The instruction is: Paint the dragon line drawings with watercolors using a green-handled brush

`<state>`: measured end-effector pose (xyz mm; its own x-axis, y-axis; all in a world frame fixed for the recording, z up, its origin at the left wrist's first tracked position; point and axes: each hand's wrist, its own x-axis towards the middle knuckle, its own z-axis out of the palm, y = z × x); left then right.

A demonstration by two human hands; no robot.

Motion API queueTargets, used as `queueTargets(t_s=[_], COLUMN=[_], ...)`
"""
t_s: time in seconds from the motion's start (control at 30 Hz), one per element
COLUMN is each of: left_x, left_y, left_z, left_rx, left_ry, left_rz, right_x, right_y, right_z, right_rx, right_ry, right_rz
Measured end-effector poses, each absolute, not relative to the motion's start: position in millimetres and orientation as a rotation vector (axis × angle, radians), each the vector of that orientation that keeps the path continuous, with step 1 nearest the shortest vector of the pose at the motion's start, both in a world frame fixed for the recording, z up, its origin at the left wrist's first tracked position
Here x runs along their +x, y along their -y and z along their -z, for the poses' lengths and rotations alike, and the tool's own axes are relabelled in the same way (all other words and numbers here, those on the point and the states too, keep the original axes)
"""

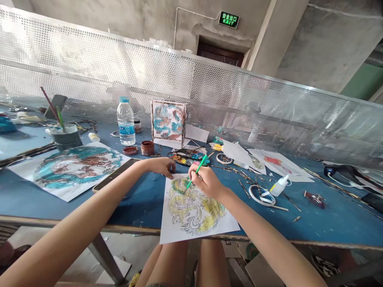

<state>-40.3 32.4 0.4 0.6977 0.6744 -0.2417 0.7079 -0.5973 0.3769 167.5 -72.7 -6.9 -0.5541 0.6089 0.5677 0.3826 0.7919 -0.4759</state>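
My right hand (205,180) is closed around a slim green paintbrush (201,164), whose lower tip meets a sheet of white paper (170,235). On that sheet is an outlined dragon drawing (187,207), partly coloured yellow, with green at its upper left. The sheet juts a little over the table's front edge. At its top left corner, my left hand (163,166) rests with loosely bent fingers apart and nothing in them. Just beyond both hands lies a paint palette (187,160) with several colours in its wells.
A water bottle (125,121) and an open brown paint jar (147,148) stand behind my left hand. A framed dragon picture (168,121) leans upright at the back. Left are a painted sheet (67,193), a phone (112,177) and a brush cup (66,137). Right are tape (254,195) and a glue bottle (279,185).
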Motion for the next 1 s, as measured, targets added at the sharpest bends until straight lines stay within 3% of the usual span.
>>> queueTargets(t_s=[1.0], left_x=[-41.4], left_y=[-33.1], left_z=[0.5], left_rx=[2.449], left_ry=[-1.050], left_rz=[0.082], right_x=[166.2], right_y=[75.7], right_z=[6.6], right_rx=[-0.721], right_ry=[2.202], right_rz=[-0.346])
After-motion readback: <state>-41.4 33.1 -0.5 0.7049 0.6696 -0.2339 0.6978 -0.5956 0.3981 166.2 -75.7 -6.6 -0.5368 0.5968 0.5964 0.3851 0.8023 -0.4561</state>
